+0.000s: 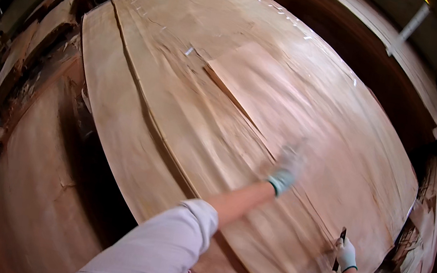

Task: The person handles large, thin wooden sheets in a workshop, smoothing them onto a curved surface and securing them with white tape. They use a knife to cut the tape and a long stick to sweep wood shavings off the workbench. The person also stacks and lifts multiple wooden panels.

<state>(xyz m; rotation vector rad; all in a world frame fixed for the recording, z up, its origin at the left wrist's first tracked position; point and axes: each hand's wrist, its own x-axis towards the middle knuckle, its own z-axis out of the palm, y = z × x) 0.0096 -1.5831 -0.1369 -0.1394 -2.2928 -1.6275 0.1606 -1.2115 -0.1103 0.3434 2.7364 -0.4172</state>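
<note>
A broad stack of thin wood veneer sheets [202,24] spreads out before me, its surface rippled and seamed lengthwise. On top lies a pinkish veneer piece [257,79], one edge lifted slightly and casting a shadow. My left hand [290,161], in a white glove with a teal cuff, is over or on this piece near the seam; motion smears its fingers. Near the right edge of the stack, my right hand [346,255], gloved alike, is closed round a narrow dark hand tool [342,233]. Its kind is unclear, and the fingers hide its middle.
A lower veneer stack [43,182] stands to the left across a dark gap. Another tall stack [375,30] runs along the far right. Torn veneer scraps [424,229] hang at the right. Small white tape strips [189,51] dot the sheets.
</note>
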